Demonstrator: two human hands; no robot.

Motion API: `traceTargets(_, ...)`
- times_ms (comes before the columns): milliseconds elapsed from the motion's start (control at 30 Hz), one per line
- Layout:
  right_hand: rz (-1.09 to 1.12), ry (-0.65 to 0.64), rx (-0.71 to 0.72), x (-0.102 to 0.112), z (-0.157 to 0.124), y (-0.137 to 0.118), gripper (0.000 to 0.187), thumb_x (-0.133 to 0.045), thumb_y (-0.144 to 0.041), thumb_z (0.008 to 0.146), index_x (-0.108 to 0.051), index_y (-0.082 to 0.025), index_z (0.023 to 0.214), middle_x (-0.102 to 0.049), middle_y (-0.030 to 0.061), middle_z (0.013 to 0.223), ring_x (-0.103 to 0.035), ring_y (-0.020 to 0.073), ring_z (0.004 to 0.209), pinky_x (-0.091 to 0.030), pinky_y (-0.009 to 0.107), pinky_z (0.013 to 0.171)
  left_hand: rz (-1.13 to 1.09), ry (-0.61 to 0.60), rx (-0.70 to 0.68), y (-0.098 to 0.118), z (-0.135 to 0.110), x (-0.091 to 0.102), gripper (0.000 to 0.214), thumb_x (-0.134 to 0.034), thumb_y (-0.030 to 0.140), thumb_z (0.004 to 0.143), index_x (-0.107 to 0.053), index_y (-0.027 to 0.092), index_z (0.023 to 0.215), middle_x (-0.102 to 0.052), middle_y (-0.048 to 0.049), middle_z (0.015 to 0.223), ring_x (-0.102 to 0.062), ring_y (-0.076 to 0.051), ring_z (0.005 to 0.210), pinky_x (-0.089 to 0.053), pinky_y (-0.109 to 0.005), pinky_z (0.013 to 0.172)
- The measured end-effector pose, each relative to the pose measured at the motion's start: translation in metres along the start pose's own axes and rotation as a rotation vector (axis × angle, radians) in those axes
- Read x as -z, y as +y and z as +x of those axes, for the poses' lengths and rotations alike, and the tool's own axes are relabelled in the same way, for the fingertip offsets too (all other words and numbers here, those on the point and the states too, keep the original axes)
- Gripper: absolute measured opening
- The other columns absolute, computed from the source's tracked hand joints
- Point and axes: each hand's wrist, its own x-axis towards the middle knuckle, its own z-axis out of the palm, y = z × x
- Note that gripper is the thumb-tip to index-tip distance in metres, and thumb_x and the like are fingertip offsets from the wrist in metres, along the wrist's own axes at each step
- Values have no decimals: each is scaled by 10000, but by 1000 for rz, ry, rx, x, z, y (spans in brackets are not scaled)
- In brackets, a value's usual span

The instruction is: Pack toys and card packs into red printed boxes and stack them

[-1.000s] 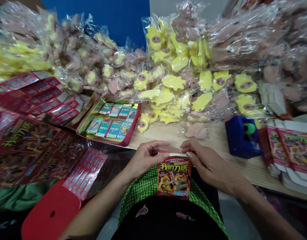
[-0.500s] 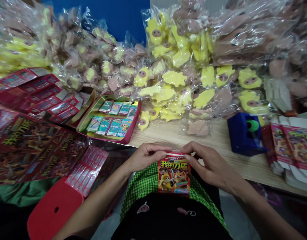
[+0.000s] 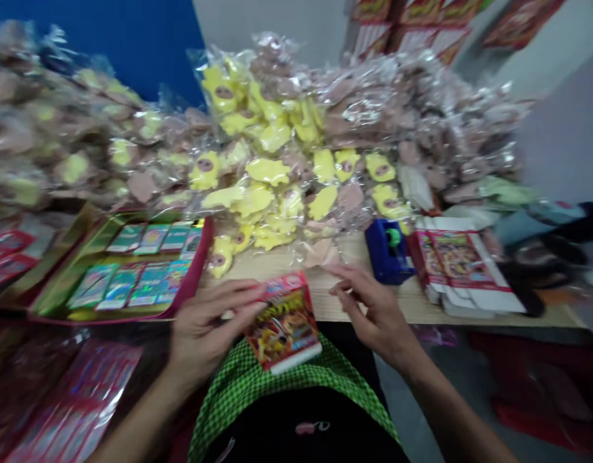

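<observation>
Okay, big change on my feed since the last look: the whole view has swung, everything has slid left, and the picture has gone a bit blurry. The two hands have split up! The left hand [image 3: 212,331] now has the red printed box [image 3: 283,321] all to itself, its grip closed on the box's left side with the fingers laid along it. I can't make out exactly where the thumb sits. That box was upright under both hands a moment ago; now it's tilted over, just above the green checked apron [image 3: 272,386], its top corner reaching out over the counter [image 3: 402,302]. The right hand [image 3: 376,312] has come off it, grip spread, fingers loosely curled, and a gap now separates it from the box. Nearest to those fingers is a flat pink plush packet [image 3: 323,254], which they aren't touching as far as I can see. A blue tape dispenser [image 3: 389,251] sits just beyond, and a stack of flat printed cartons [image 3: 458,267] has come fully into view to its right. Over on the left, the tray of cards [image 3: 127,267] has moved toward the frame edge, with heaped bags of yellow and pink plush toys [image 3: 272,135] behind everything.
</observation>
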Motion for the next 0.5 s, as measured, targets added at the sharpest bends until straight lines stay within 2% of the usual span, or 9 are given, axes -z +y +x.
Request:
traceTargets(67, -223, 233, -287, 30, 6, 14, 306, -508, -201, 936, -682, -194, 1187, -702, 110, 1111, -689, 227, 859, -551, 346, 777, 124, 162, -91, 5, 17, 3, 332, -773, 112, 870, -795, 357, 1094, -802, 32, 1092, -771, -164, 956, -655, -307, 872)
traceTargets(100, -325, 323, -440, 45, 9, 23, 263, -526, -188, 890, -707, -185, 1082, -711, 118, 1057, -690, 255, 904, -547, 367, 821, 171, 188, -148, 5, 25, 2, 356, -782, 103, 859, -788, 356, 1110, -797, 40, 1104, -766, -158, 957, -649, -304, 886)
traceTargets(167, -420, 396, -675, 69, 14, 43, 139, -563, -173, 809, -699, -193, 834, -721, 127, 933, -685, 308, 994, -535, 396, 882, 218, 156, -282, 0, 35, -7, 382, -788, 91, 853, -774, 334, 1147, -786, 33, 1134, -761, -147, 949, -646, -290, 881)
traceTargets(200, -411, 390, -746, 77, 16, 52, 104, -581, -178, 785, -669, -205, 738, -716, 117, 835, -695, 315, 970, -544, 389, 852, 226, 122, -334, -4, 38, -13, 380, -784, 86, 857, -768, 316, 1159, -781, 21, 1150, -760, -144, 949, -645, -282, 873)
traceTargets(267, -325, 351, -819, 84, 17, 65, 126, -605, -217, 776, -623, -222, 651, -645, 62, 603, -717, 287, 762, -556, 336, 676, 239, 96, -381, -12, 40, -24, 353, -771, 75, 867, -765, 278, 1156, -772, -5, 1165, -758, -148, 964, -643, -282, 874)
traceTargets(333, -212, 333, -865, 83, 15, 72, 124, -603, -276, 790, -618, -224, 678, -591, 14, 514, -687, 241, 570, -512, 278, 507, 254, 101, -377, -16, 40, -30, 331, -766, 66, 868, -765, 254, 1140, -768, -21, 1155, -756, -156, 977, -642, -287, 877)
traceTargets(400, -91, 349, -870, 80, 12, 74, 127, -595, -333, 797, -603, -222, 735, -631, 8, 579, -685, 219, 527, -502, 253, 447, 257, 95, -366, -15, 39, -32, 323, -764, 62, 869, -760, 242, 1137, -765, -28, 1144, -752, -156, 978, -640, -286, 875)
traceTargets(500, 46, 415, -804, 79, 7, 71, 201, -626, -421, 764, -569, -230, 785, -679, 13, 736, -707, 200, 587, -569, 264, 497, 253, 67, -368, -8, 40, -30, 318, -753, 58, 874, -750, 228, 1144, -756, -47, 1167, -750, -160, 982, -642, -288, 864)
